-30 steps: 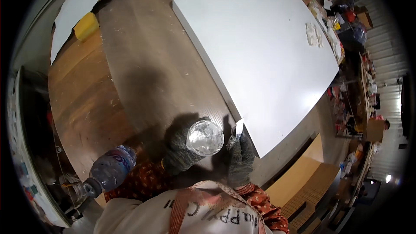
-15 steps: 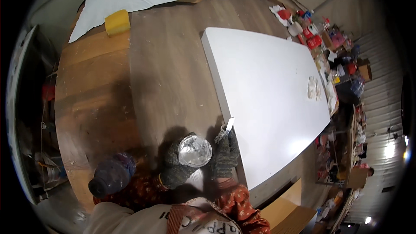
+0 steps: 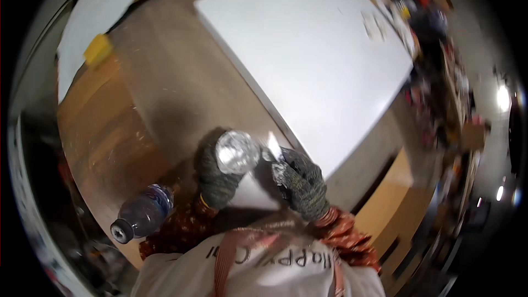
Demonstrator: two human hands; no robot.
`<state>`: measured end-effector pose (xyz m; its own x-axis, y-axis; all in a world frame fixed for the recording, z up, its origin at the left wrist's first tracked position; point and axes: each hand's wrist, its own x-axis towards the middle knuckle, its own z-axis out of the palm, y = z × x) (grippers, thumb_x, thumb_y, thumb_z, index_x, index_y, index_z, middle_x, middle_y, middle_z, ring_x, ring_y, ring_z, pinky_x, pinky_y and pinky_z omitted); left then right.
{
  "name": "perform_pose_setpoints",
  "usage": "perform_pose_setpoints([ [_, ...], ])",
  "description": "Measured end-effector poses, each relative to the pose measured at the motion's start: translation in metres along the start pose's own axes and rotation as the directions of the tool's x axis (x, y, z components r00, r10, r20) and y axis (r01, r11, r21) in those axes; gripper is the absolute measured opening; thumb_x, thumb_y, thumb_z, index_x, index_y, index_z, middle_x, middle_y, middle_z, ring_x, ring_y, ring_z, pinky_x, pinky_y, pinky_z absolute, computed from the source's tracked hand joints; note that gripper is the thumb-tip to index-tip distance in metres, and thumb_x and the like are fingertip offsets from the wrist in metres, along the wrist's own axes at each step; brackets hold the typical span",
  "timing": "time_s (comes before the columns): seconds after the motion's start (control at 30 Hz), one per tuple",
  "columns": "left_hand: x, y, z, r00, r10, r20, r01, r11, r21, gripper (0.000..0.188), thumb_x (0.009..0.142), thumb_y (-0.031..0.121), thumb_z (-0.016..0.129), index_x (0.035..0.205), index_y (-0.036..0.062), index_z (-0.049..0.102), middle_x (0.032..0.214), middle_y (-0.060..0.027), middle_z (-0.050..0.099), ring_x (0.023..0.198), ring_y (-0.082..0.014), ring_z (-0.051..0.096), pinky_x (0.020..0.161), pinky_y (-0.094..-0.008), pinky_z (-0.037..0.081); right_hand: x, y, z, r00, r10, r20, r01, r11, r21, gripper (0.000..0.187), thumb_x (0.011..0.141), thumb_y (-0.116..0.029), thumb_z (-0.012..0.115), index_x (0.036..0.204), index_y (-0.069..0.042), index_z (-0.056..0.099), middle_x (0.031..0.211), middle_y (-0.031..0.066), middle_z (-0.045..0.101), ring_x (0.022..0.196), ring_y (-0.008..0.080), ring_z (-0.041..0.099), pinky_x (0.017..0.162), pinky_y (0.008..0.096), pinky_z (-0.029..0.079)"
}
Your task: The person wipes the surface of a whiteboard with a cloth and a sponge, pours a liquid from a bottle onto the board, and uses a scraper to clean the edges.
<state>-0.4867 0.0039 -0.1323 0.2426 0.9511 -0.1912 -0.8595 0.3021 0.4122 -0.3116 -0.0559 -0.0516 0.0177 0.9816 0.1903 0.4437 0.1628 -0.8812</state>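
Observation:
My left hand (image 3: 217,176), in a dark grey knitted glove, is closed round a round silvery tin (image 3: 237,153) with whitish residue inside. Just right of it, my right hand (image 3: 301,184), gloved alike, grips a small tool with a flat white blade (image 3: 274,146), which looks like a scraper; its handle is mostly hidden by the fingers. The blade points away from me, close to the tin's rim. Beyond my right hand lies a large white panel (image 3: 313,60) with a curved far edge. A clear plastic bottle (image 3: 144,212) with a dark tint stands or lies left of my left forearm.
A wooden table (image 3: 104,126) spreads under the work. At far left are a white cloth or sheet (image 3: 93,11) and a yellow block (image 3: 98,49). Whitish pieces (image 3: 374,26) rest on the panel. Light brown boards (image 3: 385,187) are at right, with cluttered shelves beyond.
My right hand has drawn back from the panel's edge, turning the blade toward the tin. The view has swung, so the panel appears tilted and higher up. My left hand still holds the tin.

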Motion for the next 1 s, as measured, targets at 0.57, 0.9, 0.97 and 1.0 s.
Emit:
perform_pose_setpoints([
  [0.57, -0.022, -0.021, 0.004, 0.750, -0.414, 0.516, -0.607, -0.120, 0.786, 0.039, 0.080, 0.019, 0.069, 0.111, 0.0002, 0.055, 0.097, -0.0098, 0.063, 0.084, -0.0200, 0.062, 0.075, -0.0301, 0.051, -0.110, 0.023, -0.067, 0.843, 0.306, 0.442, -0.405, 0.903, 0.147, 0.083, 0.087, -0.065, 0.023, 0.131, 0.004, 0.039, 0.119, 0.0232, 0.051, 0.109, 0.0337, 0.052, 0.098, 0.0455, 0.041],
  [0.9, -0.029, -0.038, -0.019, 0.960, -0.185, 0.212, -0.220, -0.021, 0.975, 0.061, 0.070, 0.029, 0.077, 0.119, 0.0010, 0.052, 0.100, -0.0125, 0.062, 0.090, -0.0240, 0.062, 0.077, -0.0343, 0.051, -0.133, 0.035, -0.083, 0.925, 0.318, 0.209, -0.336, 0.425, 0.840, 0.031, 0.083, -0.021, 0.062, 0.108, -0.001, 0.062, 0.108, 0.0150, 0.062, 0.089, 0.0305, 0.063, 0.076, 0.0336, 0.051],
  [0.97, -0.046, -0.049, 0.021, 0.947, -0.242, 0.213, -0.270, -0.235, 0.934, 0.063, 0.069, 0.030, 0.078, 0.118, 0.0008, 0.052, 0.103, -0.0120, 0.062, 0.094, -0.0220, 0.061, 0.081, -0.0337, 0.051, -0.141, 0.048, -0.087, 0.879, 0.185, 0.439, -0.248, -0.609, 0.753, 0.035, 0.083, -0.023, 0.062, 0.109, 0.001, 0.061, 0.109, 0.0166, 0.061, 0.093, 0.0307, 0.062, 0.079, 0.0344, 0.051],
  [1.0, -0.046, -0.060, 0.021, 0.943, -0.246, 0.225, -0.281, -0.220, 0.934, 0.063, 0.069, 0.030, 0.078, 0.118, 0.0008, 0.052, 0.103, -0.0120, 0.062, 0.094, -0.0220, 0.061, 0.081, -0.0337, 0.051, -0.147, 0.054, -0.095, 0.882, 0.193, 0.431, -0.244, -0.595, 0.766, 0.035, 0.083, -0.023, 0.062, 0.109, 0.001, 0.061, 0.109, 0.0166, 0.061, 0.093, 0.0307, 0.062, 0.079, 0.0344, 0.051],
])
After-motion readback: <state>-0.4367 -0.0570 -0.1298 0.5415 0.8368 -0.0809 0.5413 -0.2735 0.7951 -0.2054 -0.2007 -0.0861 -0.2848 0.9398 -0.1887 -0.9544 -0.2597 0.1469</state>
